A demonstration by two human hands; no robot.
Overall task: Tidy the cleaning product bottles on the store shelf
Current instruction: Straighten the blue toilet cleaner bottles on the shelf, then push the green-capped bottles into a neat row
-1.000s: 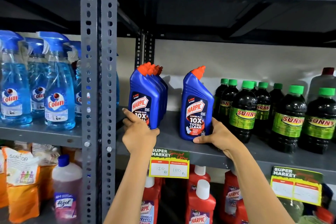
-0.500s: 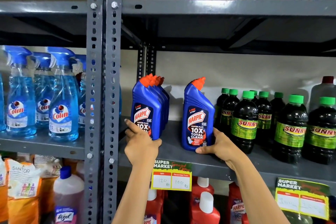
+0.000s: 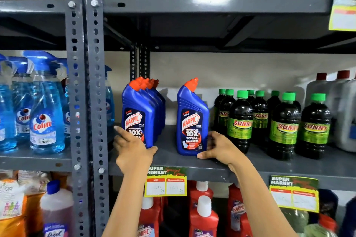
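Grey shelf (image 3: 169, 157) runs under both hands. Row of blue bottles (image 3: 152, 106) stands upright behind the left hand (image 3: 133, 152), which grasps the base of the front bottle (image 3: 137, 119). Single blue bottle (image 3: 191, 121) stands apart; the right hand (image 3: 221, 147) grasps its lower right side. Green-capped dark bottles (image 3: 240, 121) stand just right of that hand.

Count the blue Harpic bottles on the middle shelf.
5 visible: one lone bottle at the right hand, and a row of four at the left hand. More may hide behind the row.
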